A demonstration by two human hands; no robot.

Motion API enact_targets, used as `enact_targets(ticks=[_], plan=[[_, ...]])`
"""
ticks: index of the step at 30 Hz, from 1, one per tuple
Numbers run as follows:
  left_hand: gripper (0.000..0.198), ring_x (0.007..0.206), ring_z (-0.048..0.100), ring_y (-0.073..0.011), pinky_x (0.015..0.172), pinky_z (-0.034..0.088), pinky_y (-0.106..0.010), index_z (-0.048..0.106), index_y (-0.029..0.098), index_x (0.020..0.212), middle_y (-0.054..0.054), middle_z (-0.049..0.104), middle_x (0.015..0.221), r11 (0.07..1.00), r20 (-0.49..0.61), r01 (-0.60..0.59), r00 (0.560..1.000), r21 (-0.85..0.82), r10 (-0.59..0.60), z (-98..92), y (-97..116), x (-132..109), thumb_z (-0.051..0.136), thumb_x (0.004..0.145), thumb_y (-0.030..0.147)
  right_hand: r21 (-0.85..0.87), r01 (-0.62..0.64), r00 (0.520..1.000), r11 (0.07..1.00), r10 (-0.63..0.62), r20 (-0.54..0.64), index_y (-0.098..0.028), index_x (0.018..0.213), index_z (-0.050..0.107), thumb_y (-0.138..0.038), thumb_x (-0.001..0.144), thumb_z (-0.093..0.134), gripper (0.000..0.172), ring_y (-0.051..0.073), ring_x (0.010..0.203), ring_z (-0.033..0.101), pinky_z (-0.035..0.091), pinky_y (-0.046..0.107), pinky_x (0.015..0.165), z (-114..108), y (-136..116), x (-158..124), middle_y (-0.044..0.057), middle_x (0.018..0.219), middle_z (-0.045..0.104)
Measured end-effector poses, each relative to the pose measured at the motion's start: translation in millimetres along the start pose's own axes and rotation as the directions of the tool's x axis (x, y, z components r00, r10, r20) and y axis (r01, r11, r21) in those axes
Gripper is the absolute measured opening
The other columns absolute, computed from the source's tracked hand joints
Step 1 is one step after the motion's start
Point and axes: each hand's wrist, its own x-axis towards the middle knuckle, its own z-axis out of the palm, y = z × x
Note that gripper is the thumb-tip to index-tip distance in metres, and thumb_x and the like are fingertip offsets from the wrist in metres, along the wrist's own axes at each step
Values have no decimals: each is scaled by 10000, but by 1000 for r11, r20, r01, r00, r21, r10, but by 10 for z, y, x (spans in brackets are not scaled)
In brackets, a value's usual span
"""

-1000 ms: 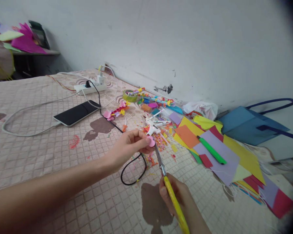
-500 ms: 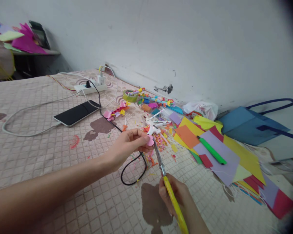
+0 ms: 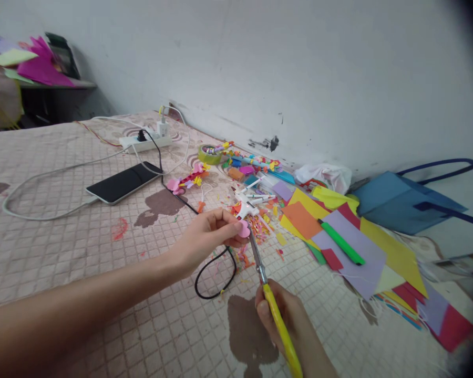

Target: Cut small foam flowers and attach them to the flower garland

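A small pink foam or paper piece [image 3: 244, 229] with a rounded edge is pinched between the thumb and fingers of my left hand [image 3: 216, 229]. My right hand [image 3: 281, 310] grips scissors [image 3: 278, 317] with long yellow handles. The metal blades point up and away from me, their tips at the right edge of the pink piece. Just beyond my left fingers lies a white glue gun [image 3: 246, 210], partly hidden by the hand. Its black cord [image 3: 197, 289] loops on the cloth below my left wrist. Colourful paper scraps [image 3: 264, 223] are scattered around the glue gun.
On the right lie coloured sheets [image 3: 372, 257] with a green cutter [image 3: 341, 241] on top, and a blue bag [image 3: 405, 202] behind. A phone [image 3: 124, 182] charges from a white power strip [image 3: 150, 142] at left. Decorated sticks [image 3: 256, 161] and tape [image 3: 209, 154] sit near the wall.
The pink piece has shifted slightly to the right and down at the blade tips. Both hands keep their holds and have hardly moved.
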Motion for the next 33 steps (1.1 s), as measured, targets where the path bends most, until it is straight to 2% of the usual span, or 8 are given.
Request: enact_targets(ticks=[10,15,18,21,23,26,29,33], plan=[[197,687,622,-111,726,509,-264,582,131,726,-16,667,739,1000,-12,3,1000,9,-3,4,27,4,698,751,289,30,-38,999,999,37,34,-201,657,450,-637,785,424,455,80,418,292,219,198,363,20,99,6,-44,513,358],[195,702,630,-116,739,518,-270,578,134,728,-23,674,752,1000,-7,4,1000,14,-3,-11,20,17,689,759,292,53,-38,999,998,36,31,-198,652,445,-680,778,419,500,70,405,278,198,199,356,-17,55,11,-51,505,346],[192,710,628,-112,738,519,-262,576,134,729,-25,675,759,1000,-3,-1,1000,29,1,-16,17,20,675,774,292,123,-107,986,987,90,138,-199,678,435,-702,783,416,514,55,361,259,197,195,339,-74,-18,13,-71,492,333],[195,716,633,-119,741,521,-272,578,132,734,-25,673,761,998,-10,11,1000,61,-10,-15,16,17,677,772,296,247,-223,948,943,151,280,-196,730,450,-719,790,399,529,50,328,252,211,189,326,-128,-84,-5,-91,479,319],[202,705,634,-121,728,521,-270,585,127,735,-31,673,753,995,-11,33,999,89,-32,-10,14,10,687,760,300,335,-273,931,902,160,329,-191,765,472,-728,799,364,550,49,322,248,216,183,324,-149,-109,-19,-95,482,325],[203,677,623,-109,690,511,-243,603,119,725,-39,671,746,991,11,52,998,124,-54,0,6,-1,686,756,302,418,-280,925,864,126,359,-182,809,499,-720,820,330,563,49,339,274,246,179,346,-169,-125,-28,-84,515,367],[189,651,614,-102,666,506,-234,610,122,713,-33,666,731,989,21,58,998,133,-62,-1,-10,-2,690,748,289,409,-252,932,877,106,348,-180,823,504,-710,831,323,560,51,354,283,251,181,365,-183,-132,-24,-82,524,363],[184,710,635,-117,725,516,-256,608,127,716,-38,683,766,992,18,56,998,117,-58,-19,-19,15,689,754,289,254,-188,948,949,108,300,-188,790,500,-719,818,343,554,63,368,295,229,190,364,-194,-136,-6,-80,500,338]])
